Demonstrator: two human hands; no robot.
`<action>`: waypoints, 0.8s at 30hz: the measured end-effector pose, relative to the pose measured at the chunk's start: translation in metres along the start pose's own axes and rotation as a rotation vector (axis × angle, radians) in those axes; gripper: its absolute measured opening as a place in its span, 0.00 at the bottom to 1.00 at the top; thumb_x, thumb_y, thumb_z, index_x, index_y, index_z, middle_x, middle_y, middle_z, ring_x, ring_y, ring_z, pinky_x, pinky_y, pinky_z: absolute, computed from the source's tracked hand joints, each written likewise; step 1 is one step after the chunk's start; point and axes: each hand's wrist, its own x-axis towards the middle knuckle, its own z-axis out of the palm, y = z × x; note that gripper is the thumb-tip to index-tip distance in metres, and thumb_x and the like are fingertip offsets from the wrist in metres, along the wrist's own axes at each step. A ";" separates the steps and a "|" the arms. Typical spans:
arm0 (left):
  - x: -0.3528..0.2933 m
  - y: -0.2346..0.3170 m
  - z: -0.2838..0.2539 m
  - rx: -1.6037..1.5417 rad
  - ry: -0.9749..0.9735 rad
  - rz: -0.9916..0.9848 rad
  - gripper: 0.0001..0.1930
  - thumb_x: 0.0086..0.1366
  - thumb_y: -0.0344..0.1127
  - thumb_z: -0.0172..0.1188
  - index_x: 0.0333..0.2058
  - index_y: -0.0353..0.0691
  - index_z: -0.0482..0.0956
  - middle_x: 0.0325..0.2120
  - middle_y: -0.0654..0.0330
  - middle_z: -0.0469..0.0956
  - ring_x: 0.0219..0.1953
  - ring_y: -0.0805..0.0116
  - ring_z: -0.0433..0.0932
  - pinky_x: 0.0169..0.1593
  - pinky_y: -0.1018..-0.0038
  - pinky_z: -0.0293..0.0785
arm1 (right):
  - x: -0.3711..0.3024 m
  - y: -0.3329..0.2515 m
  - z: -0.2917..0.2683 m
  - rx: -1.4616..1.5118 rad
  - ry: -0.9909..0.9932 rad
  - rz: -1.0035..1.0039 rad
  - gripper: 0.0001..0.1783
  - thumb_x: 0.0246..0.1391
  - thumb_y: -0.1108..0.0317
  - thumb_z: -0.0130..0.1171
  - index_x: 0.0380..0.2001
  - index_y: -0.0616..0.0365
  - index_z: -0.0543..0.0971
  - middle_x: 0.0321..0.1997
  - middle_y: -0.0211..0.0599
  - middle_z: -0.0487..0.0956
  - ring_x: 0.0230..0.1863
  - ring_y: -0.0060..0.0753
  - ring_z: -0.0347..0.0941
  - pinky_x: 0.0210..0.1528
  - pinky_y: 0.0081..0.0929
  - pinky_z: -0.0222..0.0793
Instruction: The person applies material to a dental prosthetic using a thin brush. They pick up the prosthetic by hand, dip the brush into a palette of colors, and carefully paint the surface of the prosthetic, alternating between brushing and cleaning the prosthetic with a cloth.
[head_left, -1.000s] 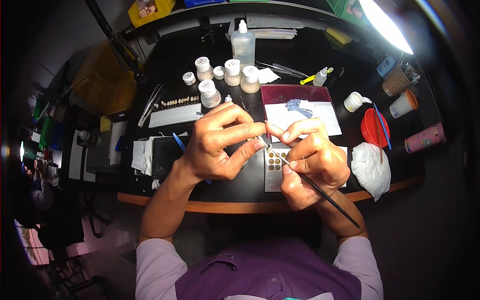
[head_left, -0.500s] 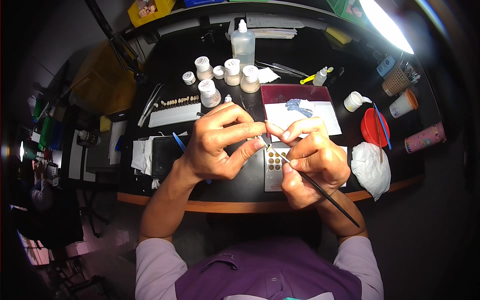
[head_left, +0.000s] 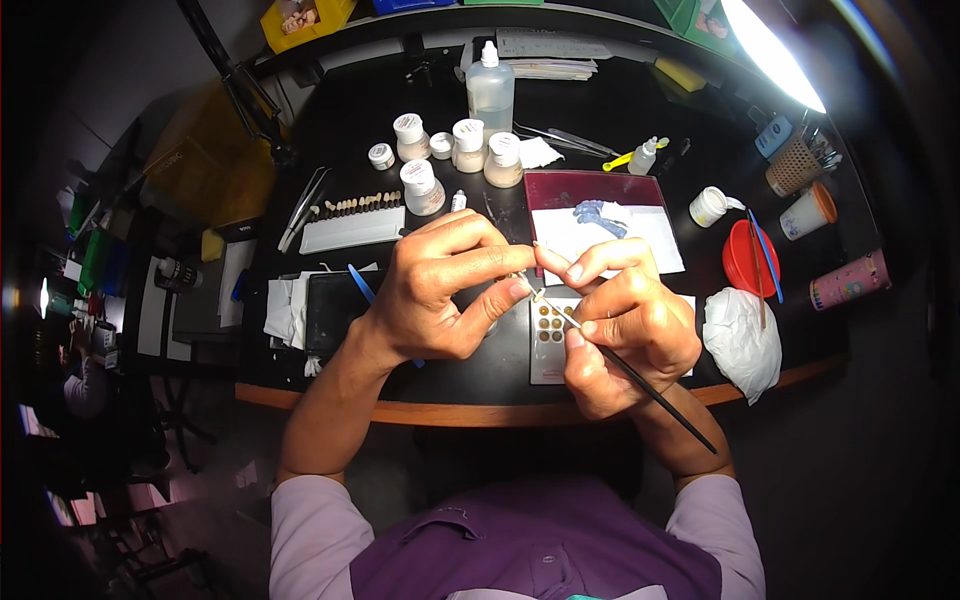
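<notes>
Pinched between the thumb and fingers of my left hand (head_left: 440, 290) is a small pale tooth-shaped piece (head_left: 538, 295); its held end is hidden by the fingertips. My right hand (head_left: 635, 325) is closed around a thin brush (head_left: 660, 400) with a black handle. The brush's fine end points up and left and meets or nearly meets the pale piece. The index fingertips of both hands are close together above it. Below the hands lies a small palette (head_left: 546, 365) with round brownish wells, partly covered by my right hand.
Several white-lidded jars (head_left: 423, 188) and a clear bottle (head_left: 490, 90) stand behind my hands. A tooth shade row (head_left: 355, 232) lies left. On the right are a maroon-edged tray (head_left: 590, 185), a red bowl (head_left: 740, 262), crumpled white tissue (head_left: 742, 345) and a bright lamp (head_left: 770, 55).
The pale piece has turned slightly, so a lighter side of it shows now. Both hands keep their grips and hardly move. The whole view has shifted a little.
</notes>
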 end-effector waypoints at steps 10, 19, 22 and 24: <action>0.000 0.002 -0.001 0.014 0.003 -0.008 0.12 0.57 0.28 0.74 0.41 0.38 0.89 0.25 0.61 0.79 0.26 0.67 0.75 0.31 0.71 0.69 | 0.000 -0.004 -0.001 -0.023 -0.025 0.037 0.12 0.33 0.84 0.64 0.23 0.59 0.75 0.24 0.33 0.77 0.40 0.46 0.82 0.45 0.39 0.82; 0.001 0.002 -0.002 0.018 -0.021 -0.004 0.10 0.60 0.29 0.71 0.42 0.37 0.89 0.24 0.61 0.79 0.26 0.68 0.74 0.30 0.72 0.69 | -0.002 -0.001 -0.001 -0.014 -0.013 0.019 0.12 0.33 0.83 0.64 0.23 0.59 0.74 0.24 0.33 0.76 0.39 0.46 0.82 0.42 0.36 0.77; 0.002 0.005 -0.002 0.018 -0.022 -0.029 0.10 0.60 0.28 0.71 0.41 0.38 0.89 0.24 0.60 0.78 0.26 0.66 0.75 0.30 0.70 0.69 | -0.004 0.001 0.000 -0.012 0.021 0.035 0.12 0.33 0.84 0.63 0.24 0.59 0.74 0.24 0.34 0.76 0.39 0.46 0.81 0.42 0.36 0.77; 0.001 0.004 -0.001 0.015 -0.017 -0.028 0.10 0.61 0.29 0.71 0.41 0.37 0.89 0.23 0.60 0.78 0.25 0.66 0.75 0.30 0.70 0.69 | -0.004 0.002 0.001 -0.017 0.025 0.038 0.12 0.34 0.84 0.63 0.24 0.59 0.74 0.24 0.35 0.77 0.38 0.46 0.81 0.42 0.37 0.76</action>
